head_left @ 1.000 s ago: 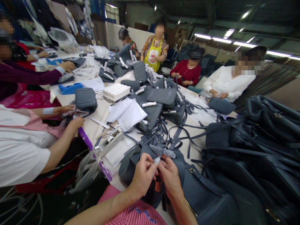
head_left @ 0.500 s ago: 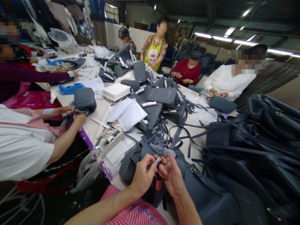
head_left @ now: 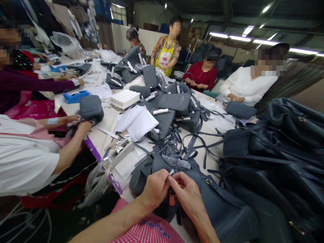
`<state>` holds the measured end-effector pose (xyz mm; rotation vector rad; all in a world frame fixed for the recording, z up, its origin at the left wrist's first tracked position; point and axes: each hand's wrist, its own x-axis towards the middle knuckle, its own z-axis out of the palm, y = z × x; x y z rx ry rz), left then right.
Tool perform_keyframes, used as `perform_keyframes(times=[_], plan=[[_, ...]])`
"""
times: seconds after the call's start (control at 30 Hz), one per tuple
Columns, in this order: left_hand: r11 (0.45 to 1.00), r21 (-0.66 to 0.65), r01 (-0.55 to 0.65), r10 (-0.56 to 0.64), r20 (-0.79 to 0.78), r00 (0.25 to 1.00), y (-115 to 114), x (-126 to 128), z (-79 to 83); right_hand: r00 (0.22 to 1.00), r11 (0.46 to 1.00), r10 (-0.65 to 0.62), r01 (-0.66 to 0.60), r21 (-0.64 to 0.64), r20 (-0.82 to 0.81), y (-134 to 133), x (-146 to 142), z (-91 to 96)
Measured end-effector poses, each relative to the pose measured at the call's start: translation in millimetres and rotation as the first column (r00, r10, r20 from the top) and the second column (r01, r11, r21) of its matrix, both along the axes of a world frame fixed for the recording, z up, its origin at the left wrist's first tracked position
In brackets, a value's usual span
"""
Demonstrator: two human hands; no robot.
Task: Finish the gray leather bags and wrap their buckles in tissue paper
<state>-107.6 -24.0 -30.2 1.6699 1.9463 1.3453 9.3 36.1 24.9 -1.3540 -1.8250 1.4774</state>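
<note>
2 bare hands, mine, meet over a slouching dark blue-grey leather bag (head_left: 139,182) at the near edge of a cream-topped worktable (head_left: 102,141). The fingers of my left hand (head_left: 157,188) are pinched narrow at a small white wrapped piece (head_left: 172,171), its tip poking up between my hands. My right hand (head_left: 189,193) curves in, thumb against the left fingertips; whether it grips the piece too, I cannot tell. Just below shows an orange-brown textured tag (head_left: 172,199); just beyond lies a handle sleeved in clear plastic (head_left: 178,162). Large dark leather bags (head_left: 268,182) crowd my right. At left, 1 co-worker in a white top (head_left: 27,162) handles a boxy dark bag (head_left: 91,107).
</note>
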Motion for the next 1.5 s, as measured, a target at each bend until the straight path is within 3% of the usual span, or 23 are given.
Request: perform_keyframes(times=[0.1, 0.23, 0.3, 0.4, 0.5, 0.6, 0.7, 0.8, 0.87, 0.93, 1.0, 1.07, 1.13, 1.27, 1.4, 1.43, 1.5], plan=[[0.999, -0.038, 0.029, -0.026, 0.071, 0.997, -1.0, -0.2, 4.4, 0.999, 0.999, 0.034, -0.034, -0.006, -0.017, 1.9, 1.6, -2.0], [0.994, -0.096, 0.050, -0.006, 0.405, 0.914, -1.3, 0.9, 14.9, 0.997, 0.995, 0.056, -0.060, 0.080, 0.055, 5.1, 7.1, -3.0], [0.989, -0.118, 0.087, 0.005, 0.615, 0.789, 0.1, 1.8, 18.1, 0.993, 0.991, 0.030, -0.045, 0.129, 0.117, 5.1, 8.1, -4.0], [0.975, -0.123, 0.183, 0.015, 0.864, 0.503, 2.9, 3.2, 18.3, 0.991, 0.983, -0.069, 0.049, 0.175, 0.114, 3.0, 6.1, -9.5], [0.969, -0.110, 0.220, 0.056, 0.970, 0.237, 3.6, 4.4, 15.9, 0.989, 0.988, -0.146, 0.147, 0.049, -0.030, -0.4, 2.1, -19.0], [0.970, -0.094, 0.224, 0.069, 0.991, 0.117, 1.8, 5.4, 15.2, 0.976, 0.980, -0.194, 0.190, -0.052, -0.102, -3.3, -0.9, -27.9], [0.972, -0.108, 0.207, 0.080, 0.987, 0.141, 0.9, 5.3, 15.9, 0.979, 0.981, -0.195, 0.196, 0.004, -0.058, -3.4, -0.9, -32.2], [0.976, -0.124, 0.178, 0.082, 0.971, 0.224, 2.0, 4.5, 15.1, 0.983, 0.971, -0.183, 0.180, 0.156, 0.004, -0.2, 0.2, -31.4], [0.978, -0.130, 0.165, 0.077, 0.953, 0.294, 2.8, 4.2, 13.3, 0.987, 0.968, -0.161, 0.160, 0.192, -0.013, 2.2, 0.0, -28.6], [0.979, -0.126, 0.160, 0.062, 0.933, 0.353, 2.7, 4.3, 11.3, 0.990, 0.987, -0.122, 0.129, 0.093, -0.076, 3.4, -1.4, -24.7], [0.981, -0.119, 0.153, 0.052, 0.922, 0.383, 1.8, 4.6, 10.0, 0.980, 0.989, -0.124, 0.110, -0.095, -0.156, 2.9, -3.3, -20.2], [0.982, -0.117, 0.146, 0.053, 0.922, 0.384, 0.4, 4.7, 9.8, 0.960, 0.955, -0.180, 0.118, -0.272, -0.216, 1.3, -4.8, -15.5], [0.979, -0.117, 0.167, 0.046, 0.924, 0.379, -0.6, 4.7, 10.4, 0.944, 0.922, -0.229, 0.131, -0.366, -0.239, -0.4, -5.3, -11.4], [0.964, -0.091, 0.248, 0.005, 0.944, 0.329, -0.8, 5.1, 10.8, 0.932, 0.899, -0.202, 0.056, -0.435, -0.299, -0.5, -4.6, -9.1], [0.953, -0.076, 0.292, 0.025, 0.985, 0.174, -0.3, 5.8, 8.6, 0.868, 0.869, -0.305, 0.086, -0.487, -0.391, 2.8, -6.0, -12.2], [0.953, -0.080, 0.293, 0.033, 0.986, 0.163, -0.4, 6.0, 8.0, 0.855, 0.870, -0.324, 0.101, -0.482, -0.405, 3.4, -7.0, -12.4], [0.957, -0.100, 0.271, 0.041, 0.976, 0.215, -0.6, 6.3, 7.7, 0.852, 0.879, -0.309, 0.087, -0.468, -0.423, 3.8, -9.1, -11.9]])
